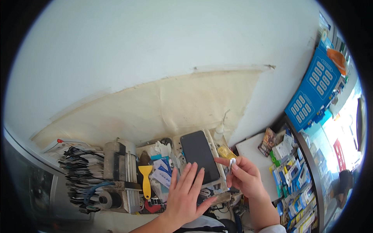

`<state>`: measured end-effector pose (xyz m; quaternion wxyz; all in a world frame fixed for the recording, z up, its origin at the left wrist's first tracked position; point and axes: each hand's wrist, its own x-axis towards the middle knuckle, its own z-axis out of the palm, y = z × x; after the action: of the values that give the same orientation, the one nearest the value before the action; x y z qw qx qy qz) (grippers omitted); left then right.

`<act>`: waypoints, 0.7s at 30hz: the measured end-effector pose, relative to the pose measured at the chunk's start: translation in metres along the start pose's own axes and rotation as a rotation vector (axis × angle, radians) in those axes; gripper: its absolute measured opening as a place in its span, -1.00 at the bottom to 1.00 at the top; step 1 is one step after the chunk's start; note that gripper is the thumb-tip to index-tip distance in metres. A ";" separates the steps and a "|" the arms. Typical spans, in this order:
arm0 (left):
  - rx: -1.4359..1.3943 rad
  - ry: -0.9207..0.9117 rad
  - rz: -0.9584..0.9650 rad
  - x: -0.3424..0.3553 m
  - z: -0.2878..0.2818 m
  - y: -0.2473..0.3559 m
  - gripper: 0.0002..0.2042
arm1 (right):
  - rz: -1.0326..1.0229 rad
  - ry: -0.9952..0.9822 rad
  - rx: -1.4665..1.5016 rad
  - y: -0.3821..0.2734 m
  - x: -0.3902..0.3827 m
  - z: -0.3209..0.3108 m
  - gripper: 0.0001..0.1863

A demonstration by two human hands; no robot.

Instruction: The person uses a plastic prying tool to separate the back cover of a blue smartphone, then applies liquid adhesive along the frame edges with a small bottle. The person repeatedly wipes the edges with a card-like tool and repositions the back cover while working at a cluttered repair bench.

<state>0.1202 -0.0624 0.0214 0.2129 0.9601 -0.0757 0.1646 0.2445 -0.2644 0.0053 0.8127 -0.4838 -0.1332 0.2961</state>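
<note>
A flat black device with a glossy dark screen [197,149], phone- or tablet-shaped, lies tilted on a pale machine bed [178,143]. My left hand [186,194] is open, its fingers stretched out over the near left edge of the screen. At the right of the device, my right hand [248,179] is closed in a pinch on a small whitish piece [232,162], too small to name. The index finger of that hand points left toward the screen's right edge.
Left of the device lie a yellow scraper [145,181] and blue-white packets [162,173]. Farther left are a grey metal machine [115,159] and a stack of thin sheets [79,174]. A white bottle with a thin spout [219,131] stands behind. Shelved packages [297,182] line the right.
</note>
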 end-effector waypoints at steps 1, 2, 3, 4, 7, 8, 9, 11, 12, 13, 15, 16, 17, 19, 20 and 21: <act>-0.021 0.040 -0.009 0.003 -0.003 0.001 -0.20 | -0.006 0.013 -0.015 0.002 0.000 0.000 -0.90; -0.027 0.080 -0.002 0.007 -0.005 0.000 -0.21 | 0.007 0.048 0.003 0.003 0.001 0.000 -0.92; 0.000 0.103 0.004 0.011 -0.005 0.001 -0.20 | 0.018 0.070 0.017 0.004 0.001 0.000 -0.92; 0.030 0.157 0.010 0.015 -0.005 0.001 -0.18 | 0.020 0.058 0.049 0.005 0.003 0.001 -0.92; 0.119 0.133 -0.006 0.024 0.002 0.005 -0.09 | -0.012 0.152 -0.082 0.003 0.008 0.005 -0.88; 0.042 -0.058 -0.109 0.021 0.005 0.009 -0.08 | -0.013 0.161 -0.102 0.001 0.011 0.007 -0.87; 0.045 -0.075 -0.096 0.024 0.008 0.009 0.04 | -0.011 0.106 -0.068 -0.001 0.010 0.010 -0.80; 0.013 -0.054 -0.112 0.023 0.013 0.012 0.05 | 0.033 0.148 -0.088 -0.006 0.010 0.019 -0.61; 0.081 -0.003 -0.098 0.023 0.016 0.012 0.06 | 0.066 0.244 -0.148 -0.009 0.009 0.024 -0.54; 0.013 0.033 -0.095 0.023 0.017 0.011 0.08 | 0.066 0.264 -0.168 -0.013 0.009 0.029 -0.54; 0.062 -0.112 -0.137 0.023 0.023 0.010 0.10 | 0.069 0.248 -0.203 -0.020 0.006 0.038 -0.52; 0.100 -0.075 -0.114 0.022 0.026 0.009 0.11 | 0.077 0.210 -0.217 -0.022 0.006 0.040 -0.51; 0.090 -0.040 -0.114 0.021 0.029 0.008 0.11 | 0.102 0.192 -0.157 -0.023 0.004 0.042 -0.51; 0.028 0.032 -0.118 0.019 0.034 0.009 0.11 | 0.109 0.211 -0.163 -0.024 0.003 0.039 -0.50; -0.023 0.064 -0.116 0.018 0.036 0.010 0.12 | 0.112 0.178 -0.164 -0.022 0.002 0.035 -0.49; -0.071 0.097 -0.107 0.019 0.036 0.009 0.13 | 0.111 0.147 -0.163 -0.020 0.003 0.031 -0.49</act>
<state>0.1463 -0.0873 0.0005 0.2585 0.9456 -0.0198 0.1965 0.2384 -0.2482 0.0379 0.7608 -0.5752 -0.0700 0.2924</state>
